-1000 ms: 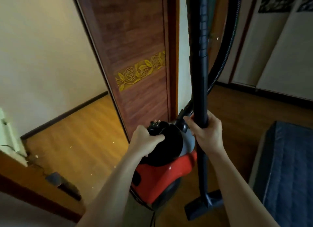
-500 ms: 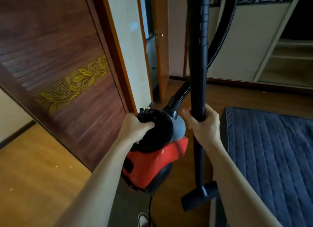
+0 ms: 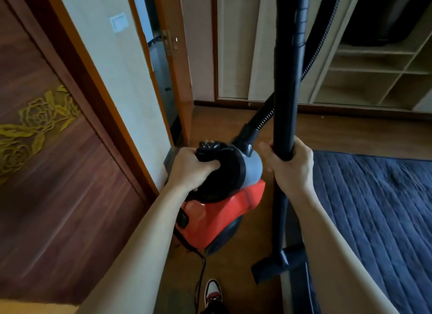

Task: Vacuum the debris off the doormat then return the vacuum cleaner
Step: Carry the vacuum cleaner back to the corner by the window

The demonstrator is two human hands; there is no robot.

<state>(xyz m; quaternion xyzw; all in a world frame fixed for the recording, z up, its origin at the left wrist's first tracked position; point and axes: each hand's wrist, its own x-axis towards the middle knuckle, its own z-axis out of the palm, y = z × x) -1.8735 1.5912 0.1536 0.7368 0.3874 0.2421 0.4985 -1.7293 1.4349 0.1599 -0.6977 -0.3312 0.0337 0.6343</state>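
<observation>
a wooden door (image 3: 58,173) fills the left; a quilted blue mat (image 3: 374,208) lies on the floor (image 3: 233,126) at right. between them the red vacuum cleaner (image 3: 217,220) seems lifted. the left hand (image 3: 189,168) has its fingers (image 3: 209,165) clamped on the black top handle. the right hand (image 3: 289,171) is wrapped round the upright tube (image 3: 285,79), with the nozzle (image 3: 278,264) dangling at the mat's edge. this looks like a carrying step; whether out or back, i cannot tell. next it needs setting down gently, clear of the trailing cord (image 3: 201,267).

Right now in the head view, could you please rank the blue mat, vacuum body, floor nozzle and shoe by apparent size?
1. blue mat
2. vacuum body
3. floor nozzle
4. shoe, only partly visible
</observation>
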